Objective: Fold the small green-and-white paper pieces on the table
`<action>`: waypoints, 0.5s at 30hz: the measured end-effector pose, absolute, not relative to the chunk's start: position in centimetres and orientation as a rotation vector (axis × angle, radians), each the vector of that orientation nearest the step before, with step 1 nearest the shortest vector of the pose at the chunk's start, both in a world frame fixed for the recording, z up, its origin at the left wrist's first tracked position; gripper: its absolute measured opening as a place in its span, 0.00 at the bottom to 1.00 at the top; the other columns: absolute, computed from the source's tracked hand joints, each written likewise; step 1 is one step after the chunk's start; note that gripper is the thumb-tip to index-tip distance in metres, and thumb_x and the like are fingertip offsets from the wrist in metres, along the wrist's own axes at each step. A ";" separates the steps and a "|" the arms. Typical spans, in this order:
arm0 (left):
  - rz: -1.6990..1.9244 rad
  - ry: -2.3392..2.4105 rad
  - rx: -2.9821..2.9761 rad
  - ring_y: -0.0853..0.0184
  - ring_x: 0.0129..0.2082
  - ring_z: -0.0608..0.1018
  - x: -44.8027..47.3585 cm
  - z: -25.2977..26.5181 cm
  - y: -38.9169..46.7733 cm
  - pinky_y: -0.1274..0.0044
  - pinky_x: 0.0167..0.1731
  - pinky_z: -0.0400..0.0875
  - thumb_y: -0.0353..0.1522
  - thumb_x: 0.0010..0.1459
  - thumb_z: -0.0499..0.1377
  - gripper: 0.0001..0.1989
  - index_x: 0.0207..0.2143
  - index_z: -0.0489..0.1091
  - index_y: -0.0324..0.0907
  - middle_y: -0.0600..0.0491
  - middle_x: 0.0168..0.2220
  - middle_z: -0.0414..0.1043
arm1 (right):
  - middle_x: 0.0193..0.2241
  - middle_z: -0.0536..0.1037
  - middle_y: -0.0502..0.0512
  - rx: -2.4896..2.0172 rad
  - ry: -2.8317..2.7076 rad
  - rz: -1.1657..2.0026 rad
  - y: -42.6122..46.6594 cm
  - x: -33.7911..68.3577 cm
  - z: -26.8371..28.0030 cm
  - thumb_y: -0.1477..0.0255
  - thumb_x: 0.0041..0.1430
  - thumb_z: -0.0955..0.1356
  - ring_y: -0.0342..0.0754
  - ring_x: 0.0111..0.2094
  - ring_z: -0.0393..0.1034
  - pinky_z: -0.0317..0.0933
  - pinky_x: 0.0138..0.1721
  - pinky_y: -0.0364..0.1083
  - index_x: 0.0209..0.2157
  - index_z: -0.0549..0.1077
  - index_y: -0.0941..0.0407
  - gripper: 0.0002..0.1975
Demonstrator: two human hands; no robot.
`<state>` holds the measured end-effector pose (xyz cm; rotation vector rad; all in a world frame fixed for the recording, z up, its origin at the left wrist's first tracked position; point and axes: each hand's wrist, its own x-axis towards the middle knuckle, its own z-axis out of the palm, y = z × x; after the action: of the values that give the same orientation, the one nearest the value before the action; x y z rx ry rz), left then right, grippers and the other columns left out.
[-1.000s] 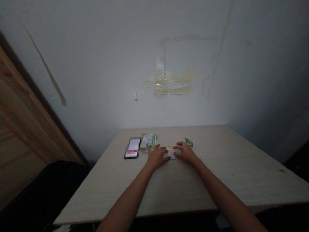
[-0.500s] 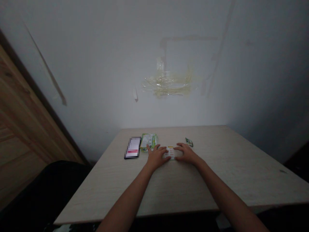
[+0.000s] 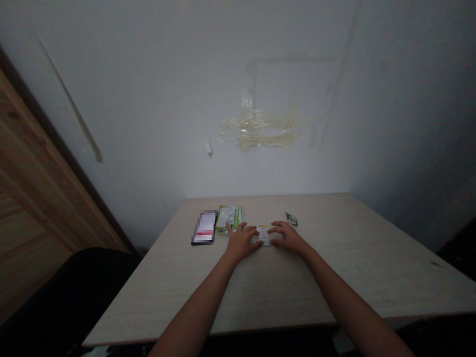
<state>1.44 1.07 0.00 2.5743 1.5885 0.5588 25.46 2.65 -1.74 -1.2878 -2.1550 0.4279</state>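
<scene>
A small white packet point(image 3: 264, 236) with printed lines and a yellow-orange patch on its far edge lies flat on the table between my hands. My left hand point(image 3: 241, 242) rests at its left side, fingers spread, with the thumb and forefinger over its left part. On the other side, my right hand point(image 3: 288, 236) has its fingers apart, the tips at or just beside the packet's right edge; contact there is hard to make out. Behind my left fingers sits a larger green and white packet point(image 3: 229, 217), its near right corner partly hidden.
A phone point(image 3: 204, 228) with a lit, blurred screen lies left of the green packet. Past my right hand is a small dark green sachet point(image 3: 291, 218). The pale wooden table point(image 3: 372, 258) meets a wall point(image 3: 148, 99) bearing yellowed tape point(image 3: 260, 130).
My right fingers have shifted very slightly right and down, away from the white packet. My left hand and the other things stay where they were.
</scene>
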 end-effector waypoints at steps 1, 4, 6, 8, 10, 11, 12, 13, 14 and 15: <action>0.563 1.587 2.578 0.50 0.63 0.61 1.4 0.0 1.1 0.37 0.57 0.22 0.50 0.57 0.57 0.19 0.48 0.71 0.57 0.57 0.58 0.69 | 0.54 0.71 0.58 -1.273 -2.142 0.437 2.7 25.5 -1.8 0.65 0.54 0.72 0.54 0.56 0.63 0.53 0.60 0.55 0.42 0.80 0.49 0.13; 0.580 1.582 2.585 0.50 0.63 0.61 1.4 -0.2 1.2 0.37 0.56 0.23 0.50 0.57 0.57 0.18 0.48 0.71 0.58 0.58 0.58 0.70 | 0.52 0.73 0.57 -1.234 -2.125 0.457 2.8 25.5 -1.8 0.67 0.56 0.70 0.53 0.54 0.65 0.54 0.60 0.54 0.36 0.82 0.50 0.07; 0.591 1.581 2.588 0.50 0.63 0.62 1.4 -0.3 1.2 0.37 0.57 0.23 0.50 0.57 0.57 0.18 0.48 0.72 0.58 0.57 0.57 0.70 | 0.51 0.73 0.58 -1.221 -2.112 0.451 2.8 25.5 -1.8 0.68 0.56 0.70 0.53 0.54 0.65 0.55 0.59 0.55 0.34 0.82 0.50 0.07; 0.607 1.581 2.586 0.50 0.63 0.62 1.4 -0.3 1.2 0.38 0.57 0.23 0.50 0.57 0.57 0.18 0.48 0.72 0.58 0.57 0.57 0.70 | 0.51 0.73 0.59 -1.221 -2.101 0.439 2.7 25.4 -1.8 0.68 0.56 0.71 0.53 0.53 0.66 0.55 0.59 0.55 0.34 0.82 0.51 0.07; 0.609 1.579 2.580 0.50 0.63 0.62 1.4 -0.3 1.2 0.38 0.57 0.22 0.50 0.57 0.57 0.18 0.48 0.72 0.58 0.57 0.57 0.70 | 0.51 0.74 0.59 -1.236 -2.089 0.423 2.7 25.2 -1.8 0.68 0.56 0.70 0.53 0.53 0.66 0.56 0.59 0.54 0.34 0.82 0.52 0.07; 0.608 1.577 2.576 0.50 0.63 0.61 1.4 -0.3 1.2 0.38 0.57 0.22 0.50 0.57 0.57 0.18 0.48 0.72 0.58 0.57 0.58 0.70 | 0.51 0.74 0.59 -1.248 -2.079 0.414 2.7 25.1 -1.8 0.68 0.57 0.70 0.53 0.53 0.66 0.56 0.59 0.54 0.34 0.82 0.52 0.07; 0.606 1.575 2.571 0.50 0.63 0.61 1.4 -0.3 1.2 0.38 0.57 0.21 0.50 0.57 0.57 0.18 0.48 0.72 0.57 0.57 0.58 0.70 | 0.50 0.74 0.59 -1.263 -2.067 0.405 2.8 25.0 -1.9 0.68 0.57 0.70 0.53 0.52 0.66 0.56 0.58 0.54 0.34 0.82 0.52 0.07; 0.605 1.570 2.570 0.50 0.63 0.61 1.4 -0.3 1.2 0.38 0.57 0.21 0.49 0.57 0.58 0.18 0.47 0.72 0.57 0.57 0.58 0.70 | 0.50 0.74 0.59 -1.277 -2.057 0.396 2.9 25.0 -2.0 0.68 0.57 0.70 0.53 0.52 0.67 0.56 0.58 0.54 0.34 0.82 0.52 0.07; 0.605 1.565 2.569 0.50 0.63 0.61 1.4 -0.3 1.2 0.38 0.56 0.21 0.49 0.57 0.58 0.17 0.47 0.72 0.57 0.57 0.58 0.70 | 0.50 0.74 0.59 -1.292 -2.050 0.388 3.0 24.9 -2.1 0.68 0.57 0.70 0.54 0.52 0.67 0.57 0.58 0.54 0.35 0.82 0.52 0.08; 0.606 1.561 2.570 0.50 0.63 0.61 1.4 -0.3 1.3 0.37 0.56 0.21 0.49 0.57 0.58 0.17 0.47 0.72 0.57 0.57 0.58 0.70 | 0.50 0.74 0.59 -1.304 -2.049 0.377 3.2 24.8 -2.2 0.67 0.57 0.70 0.54 0.52 0.67 0.57 0.58 0.54 0.35 0.82 0.51 0.08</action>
<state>1.38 1.25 -0.29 2.5697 1.5607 0.6063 24.80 3.19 -2.23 -1.3042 -2.0489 0.3773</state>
